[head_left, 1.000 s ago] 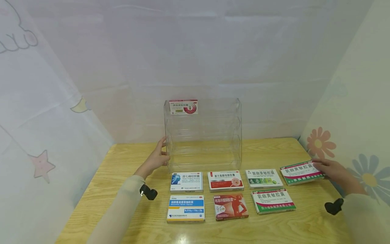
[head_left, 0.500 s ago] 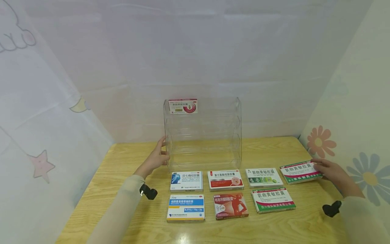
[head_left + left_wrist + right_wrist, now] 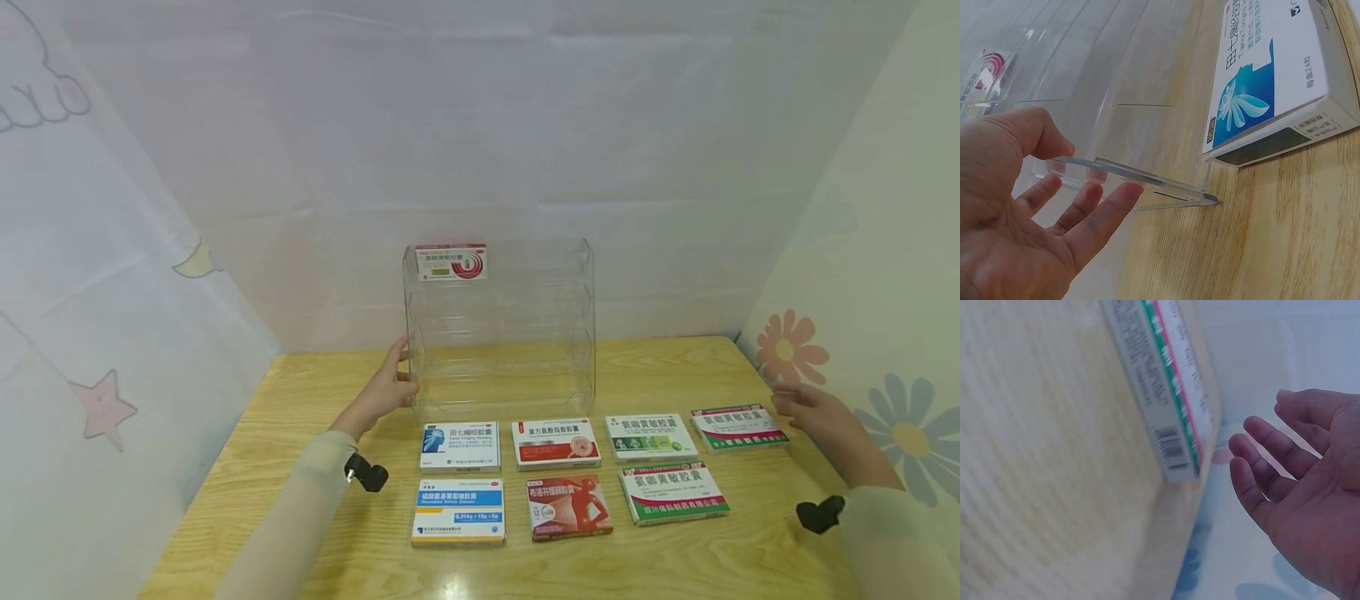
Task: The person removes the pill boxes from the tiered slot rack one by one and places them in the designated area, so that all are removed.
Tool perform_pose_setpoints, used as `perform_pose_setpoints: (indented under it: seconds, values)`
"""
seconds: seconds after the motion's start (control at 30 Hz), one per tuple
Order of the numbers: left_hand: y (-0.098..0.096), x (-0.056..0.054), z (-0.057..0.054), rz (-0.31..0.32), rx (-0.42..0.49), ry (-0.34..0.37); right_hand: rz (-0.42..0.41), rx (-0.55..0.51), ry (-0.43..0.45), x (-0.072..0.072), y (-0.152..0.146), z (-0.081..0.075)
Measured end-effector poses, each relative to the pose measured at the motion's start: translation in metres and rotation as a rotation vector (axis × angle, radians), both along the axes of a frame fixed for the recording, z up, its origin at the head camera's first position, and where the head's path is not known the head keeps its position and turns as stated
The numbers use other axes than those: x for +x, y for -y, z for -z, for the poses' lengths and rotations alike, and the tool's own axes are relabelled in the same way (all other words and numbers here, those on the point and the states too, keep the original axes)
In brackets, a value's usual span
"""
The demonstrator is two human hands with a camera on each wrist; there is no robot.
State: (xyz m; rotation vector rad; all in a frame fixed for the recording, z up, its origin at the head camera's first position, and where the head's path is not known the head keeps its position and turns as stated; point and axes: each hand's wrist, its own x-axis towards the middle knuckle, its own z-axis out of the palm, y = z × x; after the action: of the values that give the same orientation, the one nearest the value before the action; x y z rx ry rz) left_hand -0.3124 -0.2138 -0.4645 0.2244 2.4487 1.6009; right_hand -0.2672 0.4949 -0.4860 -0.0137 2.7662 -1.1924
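A clear plastic tiered rack (image 3: pixel 498 364) stands upright at the back of the table. My left hand (image 3: pixel 385 392) holds its left side panel; the left wrist view shows the thumb on one face and the fingers (image 3: pixel 1107 215) across the edge. A white, green and pink medicine box (image 3: pixel 738 427) lies flat at the far right. Just beyond its right end is my right hand (image 3: pixel 821 425), fingers loosely bent and apart from the box, as the right wrist view also shows. One white and red medicine box (image 3: pixel 452 263) sits in the rack's top tier, at the left.
Two rows of medicine boxes lie before the rack: a blue-and-white box (image 3: pixel 459 447), a red-and-white box (image 3: pixel 556 442) and a green-and-white box (image 3: pixel 651 437) behind, a blue-striped box (image 3: pixel 458 512), a red box (image 3: pixel 569 507) and a green-edged box (image 3: pixel 673 492) in front.
The rightmost medicine box, earlier tilted under my right fingers, now lies flatter and straighter. My right hand has let go and sits just right of it. The left hand stays put.
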Motion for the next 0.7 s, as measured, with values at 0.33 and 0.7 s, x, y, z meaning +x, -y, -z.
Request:
perform_pose_setpoints:
  seconds: [0.33, 0.7]
  values:
    - [0.000, -0.003, 0.006, -0.029, -0.006, -0.003, -0.117, 0.087, -0.110, -0.009, 0.045, -0.052]
    - [0.000, -0.003, 0.008, -0.016, 0.034, -0.005, -0.186, 0.051, -0.166, -0.020, 0.097, -0.086]
